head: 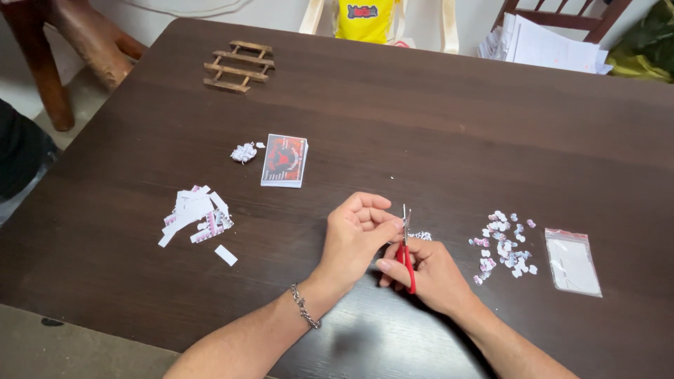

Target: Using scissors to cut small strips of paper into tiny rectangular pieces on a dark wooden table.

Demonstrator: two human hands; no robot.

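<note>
My right hand (430, 276) grips small red-handled scissors (406, 247), blades pointing away from me. My left hand (354, 235), with a chain bracelet at the wrist, pinches a small paper piece (420, 236) right at the blades. Both hands rest low over the dark brown wooden table (393, 133). To the right lies a scatter of tiny cut-out paper shapes (502, 243), pink and white. To the left sits a heap of white paper strips (194, 215).
A small clear plastic zip bag (572, 261) lies at the right. A stack of printed cards (284, 161) and a crumpled paper scrap (243, 152) sit mid-table. A small wooden trivet (239, 66) lies at the back. Paper sheets (540, 45) rest on a chair.
</note>
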